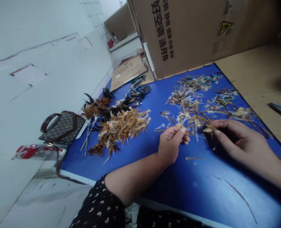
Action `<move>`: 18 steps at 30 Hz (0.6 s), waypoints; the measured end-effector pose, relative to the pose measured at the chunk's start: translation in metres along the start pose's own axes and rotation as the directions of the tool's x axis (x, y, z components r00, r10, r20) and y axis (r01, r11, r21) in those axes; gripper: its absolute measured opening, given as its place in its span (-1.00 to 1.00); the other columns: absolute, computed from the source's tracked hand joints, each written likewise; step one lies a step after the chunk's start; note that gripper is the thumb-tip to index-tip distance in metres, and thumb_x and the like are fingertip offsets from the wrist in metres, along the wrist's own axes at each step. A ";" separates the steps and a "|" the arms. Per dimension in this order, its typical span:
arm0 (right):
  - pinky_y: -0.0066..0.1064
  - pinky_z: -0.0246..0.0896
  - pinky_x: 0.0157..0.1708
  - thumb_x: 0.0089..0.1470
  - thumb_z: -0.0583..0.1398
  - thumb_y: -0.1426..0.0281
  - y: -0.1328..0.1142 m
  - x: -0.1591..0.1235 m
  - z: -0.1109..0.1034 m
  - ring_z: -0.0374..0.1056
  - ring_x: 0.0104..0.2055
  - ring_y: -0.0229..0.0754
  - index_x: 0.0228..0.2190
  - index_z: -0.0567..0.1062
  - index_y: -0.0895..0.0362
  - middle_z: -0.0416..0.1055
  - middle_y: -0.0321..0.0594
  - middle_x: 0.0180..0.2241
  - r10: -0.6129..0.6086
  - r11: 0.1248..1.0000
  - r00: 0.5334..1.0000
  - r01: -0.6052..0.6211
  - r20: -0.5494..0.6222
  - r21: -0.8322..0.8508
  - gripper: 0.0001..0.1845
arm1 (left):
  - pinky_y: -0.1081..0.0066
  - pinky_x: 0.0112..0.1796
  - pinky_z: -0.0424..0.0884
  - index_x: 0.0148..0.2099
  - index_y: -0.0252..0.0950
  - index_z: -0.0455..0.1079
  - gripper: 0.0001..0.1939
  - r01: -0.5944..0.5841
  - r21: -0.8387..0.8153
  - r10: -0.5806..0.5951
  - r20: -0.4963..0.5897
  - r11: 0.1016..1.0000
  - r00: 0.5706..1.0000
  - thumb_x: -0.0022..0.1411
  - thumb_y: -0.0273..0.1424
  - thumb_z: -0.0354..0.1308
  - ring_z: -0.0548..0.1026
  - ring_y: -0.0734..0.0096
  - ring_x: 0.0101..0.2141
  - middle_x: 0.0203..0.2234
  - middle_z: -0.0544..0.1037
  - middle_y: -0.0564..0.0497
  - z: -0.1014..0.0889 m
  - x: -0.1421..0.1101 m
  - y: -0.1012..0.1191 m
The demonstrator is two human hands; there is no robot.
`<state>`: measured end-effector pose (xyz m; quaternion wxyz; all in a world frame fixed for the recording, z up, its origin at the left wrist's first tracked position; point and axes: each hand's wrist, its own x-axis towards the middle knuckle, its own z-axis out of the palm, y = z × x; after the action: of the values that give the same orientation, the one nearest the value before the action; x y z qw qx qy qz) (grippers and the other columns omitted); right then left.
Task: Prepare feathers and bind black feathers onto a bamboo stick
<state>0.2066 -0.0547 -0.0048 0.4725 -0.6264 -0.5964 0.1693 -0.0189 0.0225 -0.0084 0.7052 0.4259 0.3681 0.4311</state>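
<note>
My left hand (pixel 171 142) is closed in a pinch above the blue table, its fingertips at the near edge of a loose heap of feathers (pixel 190 110). What it pinches is partly hidden by the fingers. Between the thumb and index finger of my right hand (pixel 245 145) is a small brown and cream feather (pixel 209 129). Left of my hands lies a thick pile of golden-brown feathers (pixel 121 126), with black ones behind it. A single thin feather (pixel 194 158) rests on the table just below my left fingertips.
A large cardboard box (pixel 190 34) stands along the back of the blue table (pixel 159 177). At the left edge are a patterned handbag (pixel 66 126) and a clear bottle (pixel 40 152) with a red cap. Scissor-like dark blades (pixel 280 110) lie at the right.
</note>
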 end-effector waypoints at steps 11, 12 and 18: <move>0.10 0.51 0.00 0.34 0.39 0.16 -0.023 -0.011 0.007 0.62 -0.08 0.19 -0.15 0.74 -0.12 0.73 -0.07 -0.15 -0.206 0.975 0.964 0.186 0.171 0.123 -0.88 | 0.39 -0.33 0.47 -0.25 -0.31 0.56 -0.47 0.035 0.166 -0.072 0.223 0.985 0.972 0.24 0.07 0.56 0.49 0.52 -0.48 -0.49 0.62 0.03 0.005 -0.005 -0.006; 0.08 0.50 -0.02 0.35 0.39 0.16 -0.023 -0.010 0.007 0.61 -0.10 0.17 -0.17 0.74 -0.13 0.73 -0.07 -0.17 -0.199 0.975 0.964 0.175 0.178 0.138 -0.88 | 0.39 -0.33 0.46 -0.25 -0.31 0.56 -0.46 0.040 0.190 -0.086 0.239 0.981 0.967 0.24 0.08 0.56 0.48 0.52 -0.49 -0.50 0.62 0.03 0.005 -0.006 -0.006; -0.11 0.50 -0.12 0.35 0.40 0.07 -0.018 -0.011 0.002 0.62 -0.15 0.08 -0.20 0.76 -0.10 0.71 -0.10 -0.16 -0.135 0.977 0.965 0.091 0.227 0.192 -0.79 | 0.42 -0.37 0.40 -0.24 -0.29 0.50 -0.45 0.017 0.281 -0.104 0.299 0.959 0.949 0.33 0.12 0.47 0.43 0.54 -0.49 -0.52 0.55 0.08 0.002 -0.008 -0.004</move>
<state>0.1921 -0.0671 0.0049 0.4610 -0.5209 -0.6659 0.2695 -0.0188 0.0136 -0.0103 0.7013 0.5706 0.3218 0.2813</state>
